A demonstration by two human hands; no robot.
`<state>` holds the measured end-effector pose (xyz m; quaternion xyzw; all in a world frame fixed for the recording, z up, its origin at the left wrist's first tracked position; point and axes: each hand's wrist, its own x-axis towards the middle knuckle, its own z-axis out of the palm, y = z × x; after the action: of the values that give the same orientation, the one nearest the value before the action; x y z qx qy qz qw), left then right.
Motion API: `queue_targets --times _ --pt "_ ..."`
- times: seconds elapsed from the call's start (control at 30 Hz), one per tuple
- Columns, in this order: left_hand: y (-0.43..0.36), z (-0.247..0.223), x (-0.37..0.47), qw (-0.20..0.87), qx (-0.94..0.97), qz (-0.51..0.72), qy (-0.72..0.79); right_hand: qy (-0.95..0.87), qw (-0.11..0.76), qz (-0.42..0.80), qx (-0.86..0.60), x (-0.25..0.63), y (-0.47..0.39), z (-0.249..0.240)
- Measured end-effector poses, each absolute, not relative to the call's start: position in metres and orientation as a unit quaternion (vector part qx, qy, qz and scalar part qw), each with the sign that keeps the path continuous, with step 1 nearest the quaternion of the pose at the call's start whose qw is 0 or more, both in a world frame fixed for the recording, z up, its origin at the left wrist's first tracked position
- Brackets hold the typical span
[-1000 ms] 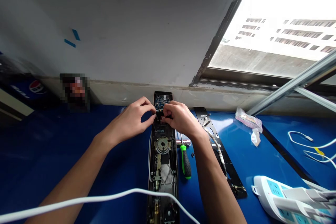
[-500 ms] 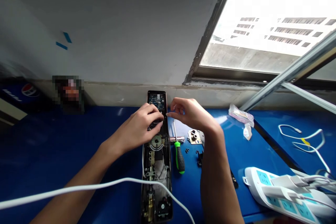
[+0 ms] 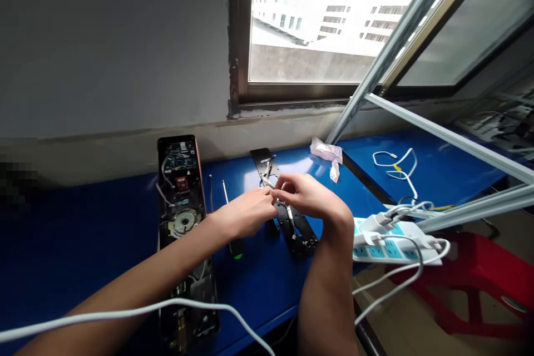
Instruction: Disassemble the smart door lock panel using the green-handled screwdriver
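Both hands meet above a long black plate (image 3: 301, 230) with small parts and white connectors on it. My left hand (image 3: 254, 210) has its fingers pressed together at the plate's upper part, on something I cannot make out. My right hand (image 3: 298, 192) is closed, thumb and fingertips pinching beside the left fingertips; a thin white piece (image 3: 267, 181) shows at them. Left of the hands lies an opened long black housing (image 3: 183, 223) with a circuit board, a round metal part and wires. A screwdriver (image 3: 226, 192) is partly covered by my left hand.
A white power strip (image 3: 396, 253) with plugs sits at the right edge of the blue table (image 3: 250, 295). Behind are a plastic packet (image 3: 326, 151) and a coiled white cable (image 3: 403, 169). A metal frame bar (image 3: 362, 94) slants across. A white cable (image 3: 125, 314) crosses the foreground.
The view has turned right. Both hands have left the open housing and come together over the black plate. More of the housing's upper end shows, and a red stool has come into view.
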<state>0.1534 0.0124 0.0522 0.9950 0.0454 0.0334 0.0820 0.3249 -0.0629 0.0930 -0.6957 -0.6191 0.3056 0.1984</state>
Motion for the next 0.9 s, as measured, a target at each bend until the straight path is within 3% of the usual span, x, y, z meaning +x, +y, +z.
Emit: queue_targets --times 0.2,0.53,0.9 --pt "0.017 0.051 0.162 0.021 0.998 -0.045 0.025 -0.598 0.204 0.318 -0.707 0.342 -0.076 0.080" --pt "0.049 0.093 0.100 0.083 0.990 0.043 0.109 -0.626 0.240 0.310 -0.674 0.325 -0.067 0.086" --pt "0.089 0.141 -0.009 0.195 0.925 0.081 0.316 -0.747 0.307 0.234 -0.541 0.232 -0.011 0.106"
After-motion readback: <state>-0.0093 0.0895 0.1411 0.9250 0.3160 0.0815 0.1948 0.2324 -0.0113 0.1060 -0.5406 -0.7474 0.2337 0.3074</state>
